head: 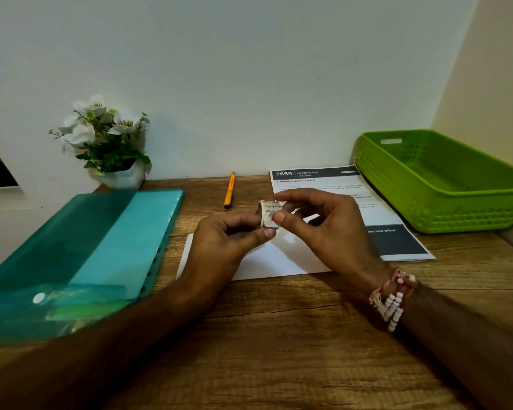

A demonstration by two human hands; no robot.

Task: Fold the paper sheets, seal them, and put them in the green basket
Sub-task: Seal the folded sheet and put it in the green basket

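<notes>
While both hands work at mid-frame above the wooden table (279, 335), the left hand (228, 235) pinches a small stamp-like sticker (269, 213); the right hand (323, 223) pinches its other edge, probably peeling it; teal folder (101, 247) at left; a white sheet (267, 258) lies flat under the hands, apparently folded, not yet sealed; beyond it a printed sheet (317, 184) lies unfolded; orange pen (229, 190) behind; green basket (471, 208) at upper right looks empty; sealing and basketing likely remain.
</notes>
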